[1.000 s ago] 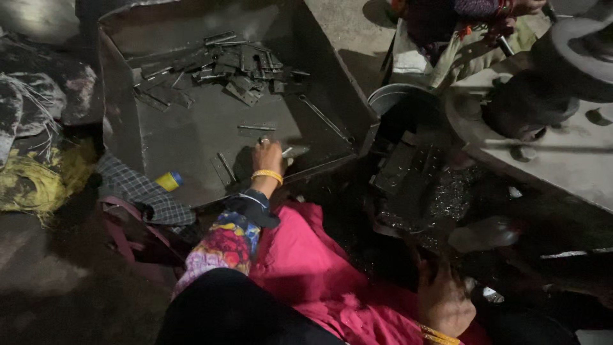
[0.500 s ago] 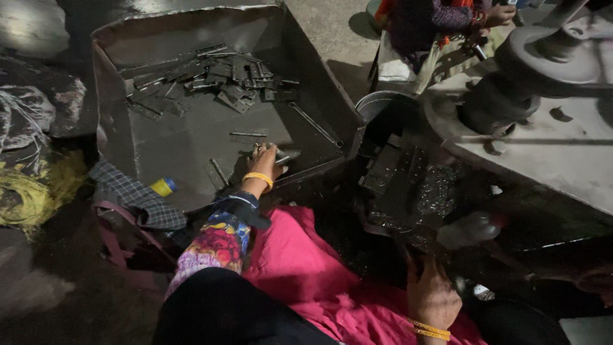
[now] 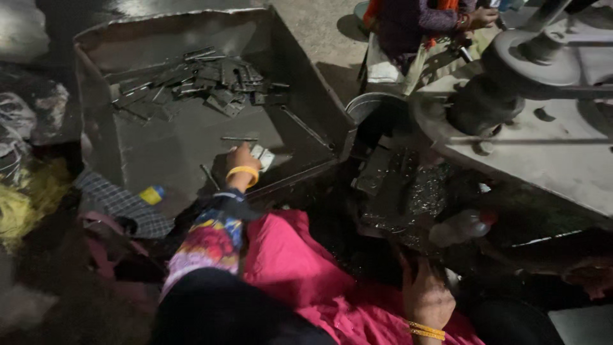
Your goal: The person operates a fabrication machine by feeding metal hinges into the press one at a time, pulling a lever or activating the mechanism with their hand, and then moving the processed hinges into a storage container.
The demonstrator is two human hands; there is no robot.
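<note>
Here the left hand point(image 3: 242, 158) reaches into the grey metal tray point(image 3: 159, 147), its fingers closed on a small pale metal piece point(image 3: 263, 155) near the tray's front edge; a heap of dark strips point(image 3: 198, 83) lies well apart at the back. The right hand point(image 3: 424, 295) rests low beside the press point(image 3: 530, 115), and whether it holds anything I cannot tell. This looks like the picking-up step; carrying the piece across would need a firm pinch.

The place is dim, lit only from above. The floor point(image 3: 319, 25) is grey rough concrete. A big grey metal machine table point(image 3: 562, 153) stands at the right, and crumpled cloth point(image 3: 25, 128) lies at the left
</note>
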